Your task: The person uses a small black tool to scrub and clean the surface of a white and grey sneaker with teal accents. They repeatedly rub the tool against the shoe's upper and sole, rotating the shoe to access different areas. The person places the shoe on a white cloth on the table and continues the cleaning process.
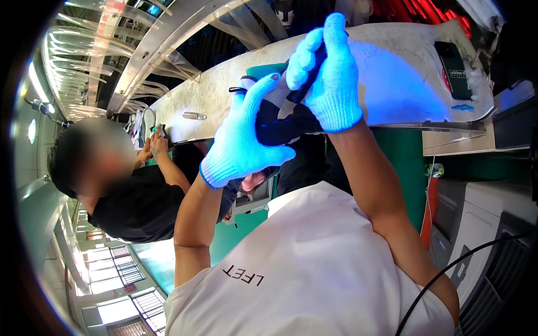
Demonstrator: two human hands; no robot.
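Both my hands wear white knitted gloves lit blue. My left hand (238, 137) is wrapped around a dark shoe (274, 126) held over the table's near edge, its thumb and a finger on either side. Much of the shoe is hidden by my hands. My right hand (330, 75) grips a black-handled knife (308, 78), fingers closed around the handle and thumb side hidden in part. The short metal blade points down-left, close to the shoe's upper surface; I cannot tell whether it touches. A teal piece (266, 70) lies behind the shoe on the table.
The long pale worktable (224, 73) curves across, with a dark phone (451, 70) and small blue scrap (463, 107) at right. A small metallic oval piece (194, 116) lies at left. A co-worker (140, 207) sits left, handling a shoe. Grey cabinets (476, 224) stand right; a black cable crosses there.
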